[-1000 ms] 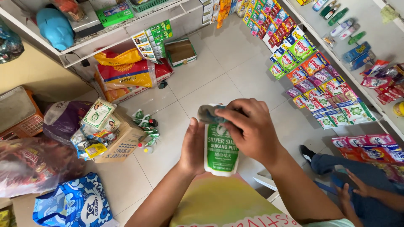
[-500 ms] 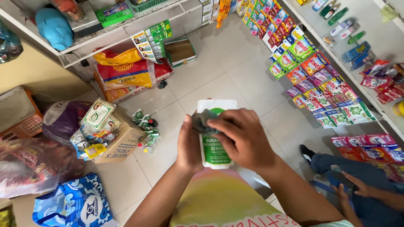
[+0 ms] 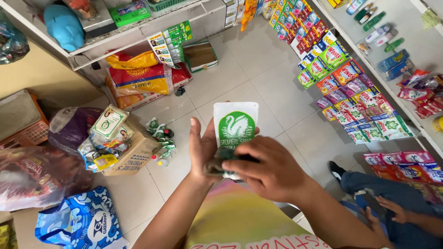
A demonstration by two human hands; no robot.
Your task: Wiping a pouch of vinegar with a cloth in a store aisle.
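Observation:
A white pouch with a green round swan emblem (image 3: 236, 123) stands upright in front of me. My left hand (image 3: 201, 150) holds it from the left and behind, thumb up along its edge. Over the pouch's lower part lies my right hand (image 3: 270, 167), pressing a dark grey-green cloth (image 3: 217, 167) against it. The cloth and my fingers hide the pouch's bottom.
Below are a tiled floor (image 3: 258, 69), a cardboard box of packets (image 3: 125, 150), sacks of rice (image 3: 138, 78) and a blue patterned bag (image 3: 83, 221). Sachets hang on the right shelf (image 3: 350, 87). Another person's leg and hand (image 3: 383, 203) are at lower right.
My right hand with the cloth has slid from the pouch's top down to its lower part, uncovering the green emblem. The pouch has risen a little in view.

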